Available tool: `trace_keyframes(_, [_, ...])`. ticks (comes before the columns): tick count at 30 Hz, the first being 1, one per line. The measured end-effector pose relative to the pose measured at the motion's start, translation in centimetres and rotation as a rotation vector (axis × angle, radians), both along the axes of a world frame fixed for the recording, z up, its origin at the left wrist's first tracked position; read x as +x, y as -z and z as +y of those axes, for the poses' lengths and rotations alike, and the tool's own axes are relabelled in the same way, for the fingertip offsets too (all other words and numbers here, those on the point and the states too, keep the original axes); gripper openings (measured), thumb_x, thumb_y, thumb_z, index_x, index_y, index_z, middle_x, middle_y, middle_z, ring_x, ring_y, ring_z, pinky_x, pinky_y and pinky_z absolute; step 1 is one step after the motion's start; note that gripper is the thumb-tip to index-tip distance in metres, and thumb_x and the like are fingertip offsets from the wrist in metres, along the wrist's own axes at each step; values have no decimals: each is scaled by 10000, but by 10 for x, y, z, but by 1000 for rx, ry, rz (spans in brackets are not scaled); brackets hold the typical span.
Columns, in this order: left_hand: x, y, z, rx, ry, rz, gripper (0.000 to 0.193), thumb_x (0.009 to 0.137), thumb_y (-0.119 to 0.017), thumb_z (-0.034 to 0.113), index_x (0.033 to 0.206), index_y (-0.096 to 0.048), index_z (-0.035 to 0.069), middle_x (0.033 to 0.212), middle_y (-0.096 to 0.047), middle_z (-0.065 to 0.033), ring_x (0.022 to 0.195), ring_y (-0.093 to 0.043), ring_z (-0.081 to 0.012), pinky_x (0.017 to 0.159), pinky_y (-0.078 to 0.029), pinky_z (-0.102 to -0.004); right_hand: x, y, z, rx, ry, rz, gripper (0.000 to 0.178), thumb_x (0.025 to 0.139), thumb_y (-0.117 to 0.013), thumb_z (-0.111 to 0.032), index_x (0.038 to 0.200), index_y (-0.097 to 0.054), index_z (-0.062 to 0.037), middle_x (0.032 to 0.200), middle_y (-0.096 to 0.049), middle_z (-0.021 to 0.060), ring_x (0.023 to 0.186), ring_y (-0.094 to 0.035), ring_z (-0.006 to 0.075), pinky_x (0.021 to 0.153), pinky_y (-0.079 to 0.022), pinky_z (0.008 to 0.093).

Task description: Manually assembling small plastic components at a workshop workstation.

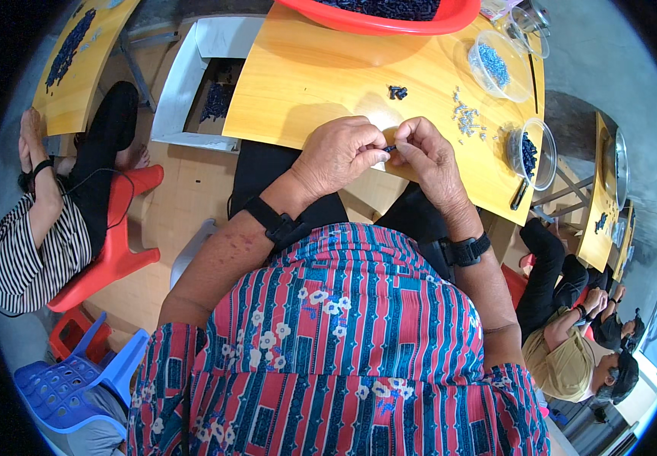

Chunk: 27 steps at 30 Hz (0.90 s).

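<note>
My left hand [344, 154] and my right hand [431, 161] meet just over the table's near edge, both with fingers pinched. Between their fingertips is a small dark blue piece [390, 149], mostly covered, so its exact kind does not show. Beyond my hands lies a little heap of similar dark pieces [397, 93] on the yellow table [290, 83]. To its right, small clear or silvery pieces [467, 120] are scattered. A clear tub of dark pieces [530, 156] stands near the right edge, beside a thin black-handled tool [520, 194].
A red basin [420, 27] full of dark pieces stands at the far edge. Farther right is a clear bowl of light blue pieces [493, 67]. An open white box [175, 91] sits left of the table. People work at other tables on both sides; a red stool [120, 243] is at left.
</note>
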<state>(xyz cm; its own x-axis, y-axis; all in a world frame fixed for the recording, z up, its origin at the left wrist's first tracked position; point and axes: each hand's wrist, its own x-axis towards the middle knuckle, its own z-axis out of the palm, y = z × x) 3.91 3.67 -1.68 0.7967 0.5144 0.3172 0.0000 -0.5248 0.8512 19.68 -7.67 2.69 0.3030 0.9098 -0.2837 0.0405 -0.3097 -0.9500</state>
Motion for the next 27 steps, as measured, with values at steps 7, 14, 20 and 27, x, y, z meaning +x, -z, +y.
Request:
trace_keyframes(7, [0, -1, 0, -6, 7, 20, 159, 785, -732, 135, 818, -605, 45, 763, -587, -88, 714, -592, -272, 642, -469, -364, 0, -7, 2, 26, -70, -134, 126, 922, -545, 22, 1032, -534, -38, 985, -598, 42, 891, -605, 125, 795, -527, 280])
trace_keyframes(14, [0, -1, 0, 26, 8, 29, 167, 783, -729, 149, 813, -609, 37, 783, -603, -98, 733, -604, -288, 652, -476, -375, -6, -24, 9, 116, -268, -684, 209, 824, -659, 17, 1015, -593, -37, 944, -605, 142, 918, -626, 303, 827, -512, 360])
trace_keyframes(20, [2, 1, -1, 27, -6, 13, 178, 776, -730, 159, 812, -609, 33, 790, -604, -103, 744, -604, -302, 659, -478, -390, -9, -23, 11, 62, -259, -739, 193, 790, -713, -28, 952, -609, -44, 942, -599, 145, 919, -616, 348, 809, -507, 399])
trace_keyframes(27, [1, 2, 0, 38, -13, 16, 181, 768, -740, 159, 795, -613, 34, 780, -605, -105, 745, -604, -309, 659, -480, -394, -6, -29, 13, 82, -337, -752, 169, 798, -706, -42, 944, -621, -46, 931, -604, 137, 904, -622, 330, 796, -508, 386])
